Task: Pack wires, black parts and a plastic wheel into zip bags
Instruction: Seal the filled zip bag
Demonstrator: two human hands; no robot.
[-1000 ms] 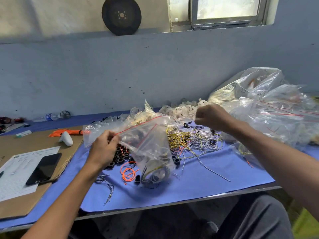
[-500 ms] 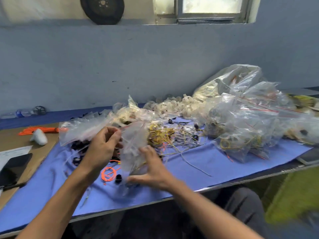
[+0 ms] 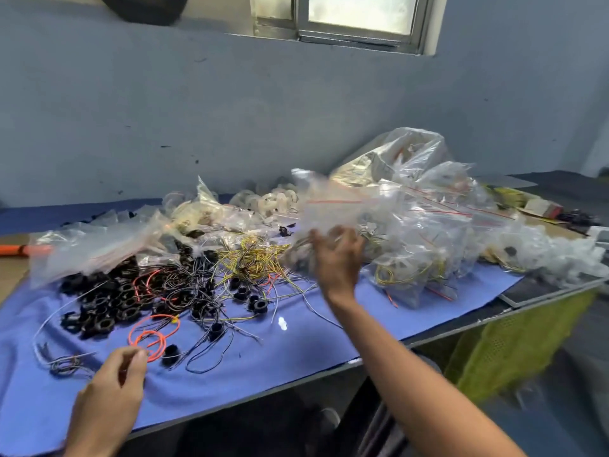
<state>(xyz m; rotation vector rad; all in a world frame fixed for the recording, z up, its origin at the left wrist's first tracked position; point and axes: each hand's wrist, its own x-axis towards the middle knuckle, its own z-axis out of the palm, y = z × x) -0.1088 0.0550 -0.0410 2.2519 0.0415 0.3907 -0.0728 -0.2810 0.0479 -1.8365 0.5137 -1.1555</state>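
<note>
My right hand (image 3: 336,258) holds a filled, blurred zip bag (image 3: 329,209) against the heap of filled zip bags (image 3: 435,232) on the right. My left hand (image 3: 112,387) hovers low over the blue cloth (image 3: 296,344). Its fingers are loosely curled and hold nothing I can see. Its fingertips sit beside an orange wire loop (image 3: 155,334). Black ring parts (image 3: 108,305) lie heaped at left. Thin black and grey wires (image 3: 204,311) tangle in the middle, with yellow wires (image 3: 253,255) behind them. White plastic wheels (image 3: 273,202) lie at the back.
Empty zip bags (image 3: 89,249) lie across the left rear of the cloth. The table's metal front edge (image 3: 438,334) runs diagonally, with green mesh (image 3: 514,347) hanging below it. Cardboard (image 3: 13,268) shows at the far left. A blue wall stands close behind.
My right hand has carried the filled bag up and right to the heap. My left hand let go of the bag and dropped to the cloth near the orange wire. The view swung right.
</note>
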